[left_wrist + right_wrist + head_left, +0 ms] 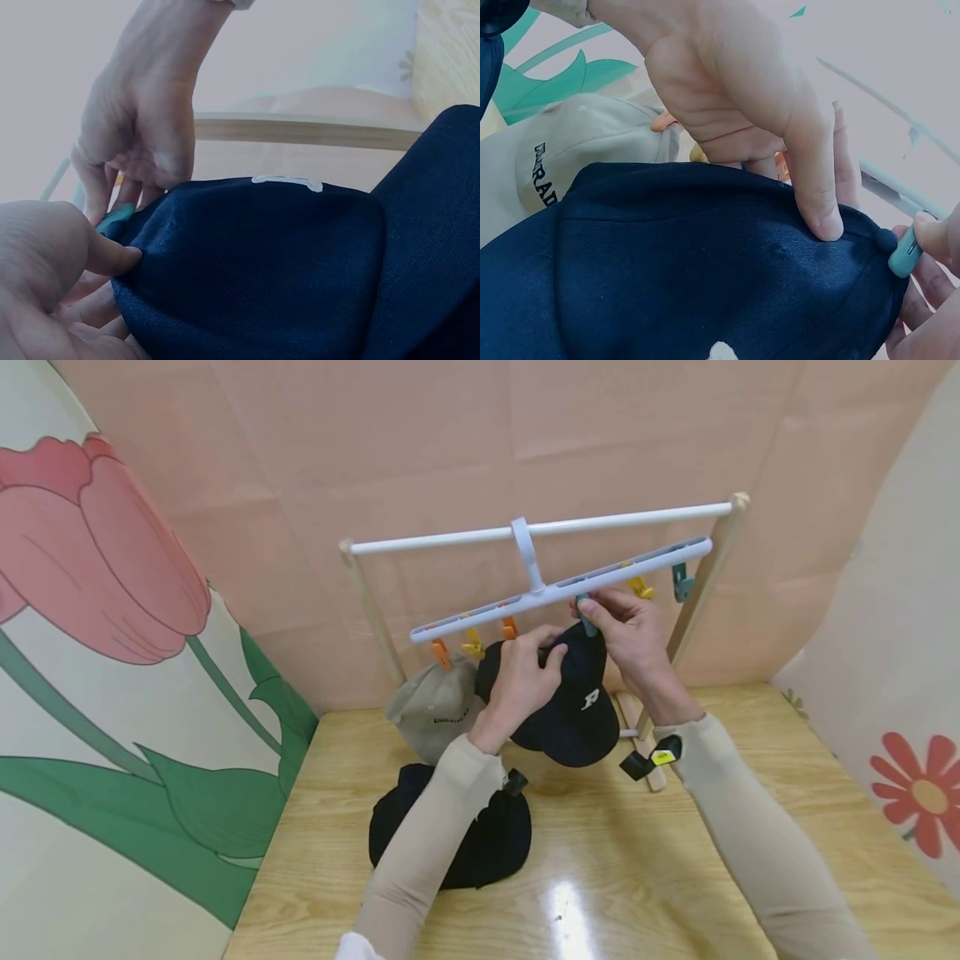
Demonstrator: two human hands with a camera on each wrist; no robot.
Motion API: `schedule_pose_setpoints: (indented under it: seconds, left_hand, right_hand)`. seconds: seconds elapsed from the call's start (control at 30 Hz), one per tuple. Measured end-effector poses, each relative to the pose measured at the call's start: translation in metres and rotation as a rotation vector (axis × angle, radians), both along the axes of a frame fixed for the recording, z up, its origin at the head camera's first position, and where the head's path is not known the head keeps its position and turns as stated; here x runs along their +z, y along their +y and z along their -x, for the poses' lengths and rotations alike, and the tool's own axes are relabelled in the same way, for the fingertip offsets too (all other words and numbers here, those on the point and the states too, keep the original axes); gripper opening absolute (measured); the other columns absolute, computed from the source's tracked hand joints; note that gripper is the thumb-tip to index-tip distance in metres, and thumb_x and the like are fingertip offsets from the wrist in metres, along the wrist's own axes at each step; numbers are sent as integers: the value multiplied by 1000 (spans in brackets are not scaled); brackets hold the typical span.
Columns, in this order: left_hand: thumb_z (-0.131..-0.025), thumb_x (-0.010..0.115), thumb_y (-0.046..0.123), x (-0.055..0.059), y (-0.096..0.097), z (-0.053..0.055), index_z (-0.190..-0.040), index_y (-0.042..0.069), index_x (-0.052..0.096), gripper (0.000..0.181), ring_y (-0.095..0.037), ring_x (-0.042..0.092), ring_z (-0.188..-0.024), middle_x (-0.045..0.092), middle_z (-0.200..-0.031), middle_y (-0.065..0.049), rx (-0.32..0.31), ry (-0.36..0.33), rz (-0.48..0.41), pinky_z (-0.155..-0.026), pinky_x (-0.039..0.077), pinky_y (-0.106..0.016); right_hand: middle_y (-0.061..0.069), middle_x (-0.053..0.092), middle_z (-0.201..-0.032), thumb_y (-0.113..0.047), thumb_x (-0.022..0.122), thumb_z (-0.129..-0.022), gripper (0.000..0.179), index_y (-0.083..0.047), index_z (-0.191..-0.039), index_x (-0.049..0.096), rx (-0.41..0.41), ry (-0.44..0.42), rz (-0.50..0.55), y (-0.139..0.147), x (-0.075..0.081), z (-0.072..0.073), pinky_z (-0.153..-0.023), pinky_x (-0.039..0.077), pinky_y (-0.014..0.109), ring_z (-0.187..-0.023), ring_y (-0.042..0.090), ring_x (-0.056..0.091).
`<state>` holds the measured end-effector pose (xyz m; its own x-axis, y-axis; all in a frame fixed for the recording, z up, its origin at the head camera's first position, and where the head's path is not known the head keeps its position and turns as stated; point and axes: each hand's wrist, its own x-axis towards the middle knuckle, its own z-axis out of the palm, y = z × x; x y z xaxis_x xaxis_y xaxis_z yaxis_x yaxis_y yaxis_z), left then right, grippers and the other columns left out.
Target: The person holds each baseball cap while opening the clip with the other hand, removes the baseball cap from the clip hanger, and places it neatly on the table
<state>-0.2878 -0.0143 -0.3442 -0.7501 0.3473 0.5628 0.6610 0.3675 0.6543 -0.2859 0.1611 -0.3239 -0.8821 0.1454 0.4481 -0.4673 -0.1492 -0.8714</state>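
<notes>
A black cap (577,718) with a white letter on its front hangs brim-down under a pale blue clip hanger (480,618). My left hand (525,681) pinches the fabric of its crown between thumb and fingers, the thumb on the outside in the right wrist view. At the crown's top, my right hand (636,635) pinches a teal clip (906,253) between thumb and fingers. The clip's end overlaps the cap's top button (885,240). To the left, a beige cap (429,710) with dark lettering hangs below an orange clip (441,653).
The hanger hooks over a white rod (630,520) between wooden posts (705,585). Yellow clips (473,643) and another teal clip (682,583) hang along it. Another black cap (502,843) lies on the wooden table (600,877) under my left forearm. A pink backdrop stands behind.
</notes>
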Motion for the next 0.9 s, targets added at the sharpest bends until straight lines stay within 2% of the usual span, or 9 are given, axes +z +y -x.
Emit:
schedule_pose_setpoints:
  seconds: [0.57,0.9]
  left_hand:
    - [-106,65,10,-4,2,0,-123,5,75,20,-20,77,-99,80,-114,-9,-5,2,-1,-85,59,-21]
    - [-106,65,9,-6,1,-3,-124,4,75,21,-19,76,-99,80,-114,-10,-32,-2,-20,-86,58,-20]
  right_hand:
    - [-5,82,-99,-10,74,-100,26,-3,-125,78,-23,-33,-18,2,0,0,-90,57,19,-96,10,77]
    - [-3,82,-100,-12,73,-102,27,-3,-127,78,-33,-34,-47,2,0,-2,-92,57,21,-97,12,76]
